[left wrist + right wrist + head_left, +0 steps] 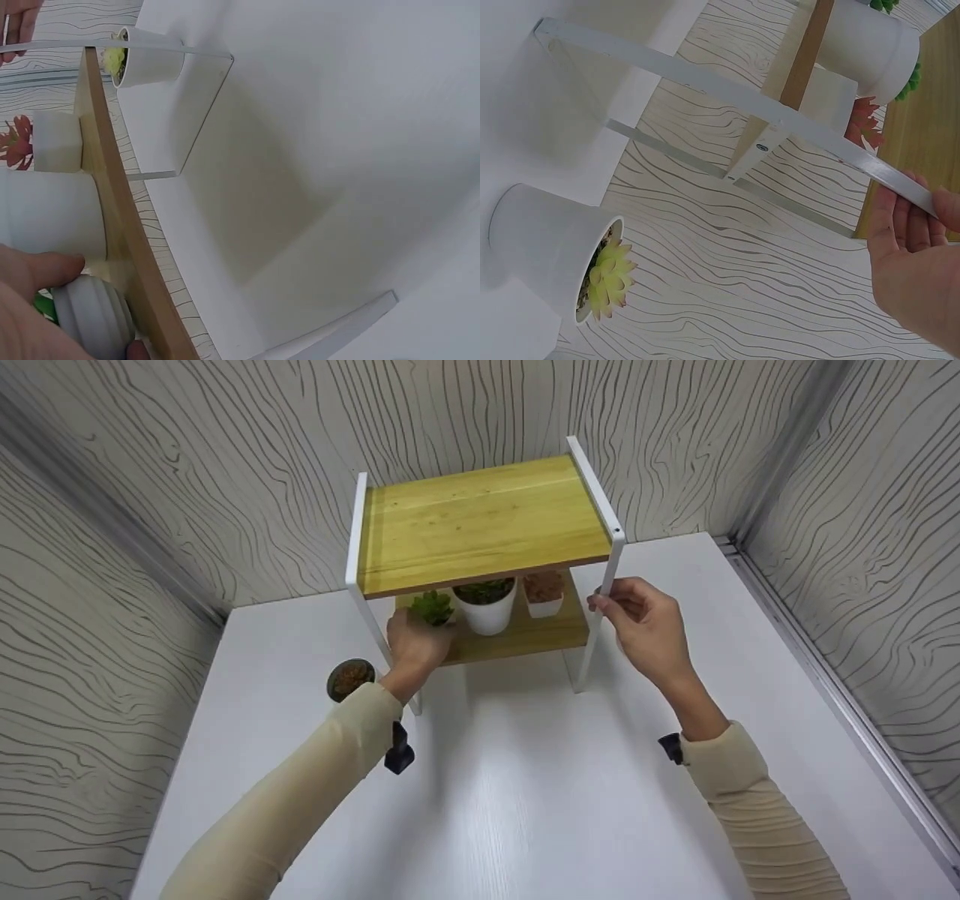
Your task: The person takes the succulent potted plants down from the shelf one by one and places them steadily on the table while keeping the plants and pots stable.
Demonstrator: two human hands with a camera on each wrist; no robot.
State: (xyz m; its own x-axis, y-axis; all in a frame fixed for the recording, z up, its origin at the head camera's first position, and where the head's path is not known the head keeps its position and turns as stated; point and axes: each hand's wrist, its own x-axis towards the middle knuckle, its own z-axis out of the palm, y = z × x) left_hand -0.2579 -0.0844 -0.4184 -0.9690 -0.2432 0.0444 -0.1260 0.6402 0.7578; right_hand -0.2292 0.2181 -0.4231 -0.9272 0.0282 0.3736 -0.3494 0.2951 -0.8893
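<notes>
On the left of the lower board (517, 639) of a two-tier shelf, my left hand (420, 645) grips a small potted green succulent (432, 606). Its ribbed white pot (91, 319) sits between thumb and fingers, close against the board in the left wrist view. Beside it stands a larger white pot (489, 619) with a green plant, then a white pot with a reddish plant (544, 587). My right hand (651, 634) pinches the shelf's white front right upright (877, 166) between thumb and fingers, below the top board (487, 521).
A pot with a brownish plant (351, 678) stands on the white table (510, 810), left of the shelf. Right of the shelf, a white pot (544, 244) holds a yellow-green succulent. Wood-grain patterned walls (480, 412) enclose the table at the back and sides.
</notes>
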